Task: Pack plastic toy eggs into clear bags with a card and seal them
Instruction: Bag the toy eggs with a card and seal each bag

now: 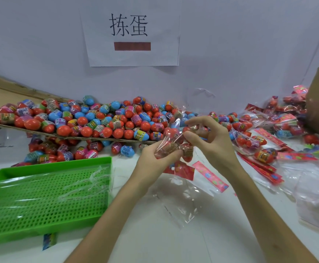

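Nearest on the left of the white worktop (192,243) there's a green perforated plastic tray (46,196) with spare clear film draped over it. An empty clear bag (175,202) lies flat near the centre. Just beyond that are some pink and red printed card strips (210,176).

Then the action. The left hand (154,160) has its grip wrapped round the bottom of a small clear plastic bag (171,144), held up off the worktop, with a few red plastic toy eggs (187,150) inside. The right hand (210,141) pinches the bag's upper film between thumb and forefinger, other fingers lifted.

Looks to me like filling's done and it's on to the card-and-seal bit, though I can't tell if a card's in there yet. Next move needs the mouth held straight and the eggs pushed down so the flap closes flat. The bag's glossy, crinkly and bulging.

Far behind is a big heap of loose red and blue eggs (97,120) on cardboard, with finished packs (265,130) far right.
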The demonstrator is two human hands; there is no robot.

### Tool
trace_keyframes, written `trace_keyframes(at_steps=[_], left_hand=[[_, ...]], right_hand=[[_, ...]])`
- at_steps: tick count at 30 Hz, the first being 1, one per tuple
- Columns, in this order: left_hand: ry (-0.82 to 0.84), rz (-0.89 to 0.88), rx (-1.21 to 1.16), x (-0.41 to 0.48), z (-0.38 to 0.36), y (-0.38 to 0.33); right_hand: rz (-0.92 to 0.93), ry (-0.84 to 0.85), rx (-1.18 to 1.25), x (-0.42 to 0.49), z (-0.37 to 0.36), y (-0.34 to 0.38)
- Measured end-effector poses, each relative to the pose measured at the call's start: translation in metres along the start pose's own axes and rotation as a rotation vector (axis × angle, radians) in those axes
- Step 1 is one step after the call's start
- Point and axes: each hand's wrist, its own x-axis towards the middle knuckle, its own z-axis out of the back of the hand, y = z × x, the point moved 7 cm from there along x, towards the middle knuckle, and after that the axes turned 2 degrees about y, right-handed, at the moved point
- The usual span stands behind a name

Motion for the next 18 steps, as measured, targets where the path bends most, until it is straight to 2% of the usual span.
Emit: trace_keyframes(at_steps=[4,8,15,18], left_hand=[[0.048,0.039,-0.14,0.0,-0.001,0.0],[0.112,0.077,-0.004,-0.002,-0.004,0.002],[0.293,0.125,0.069,-0.007,-0.013,0.0],[0.312,0.145,0.084,-0.008,-0.015,0.001]], right_hand=[[-0.003,0.005,0.058,0.001,0.003,0.0],[-0.008,0.016,0.009,0.001,0.007,-0.004],[-0.033,0.216,-0.065,-0.001,0.0,-0.008],[-0.05,0.263,-0.039,-0.002,-0.004,-0.01]])
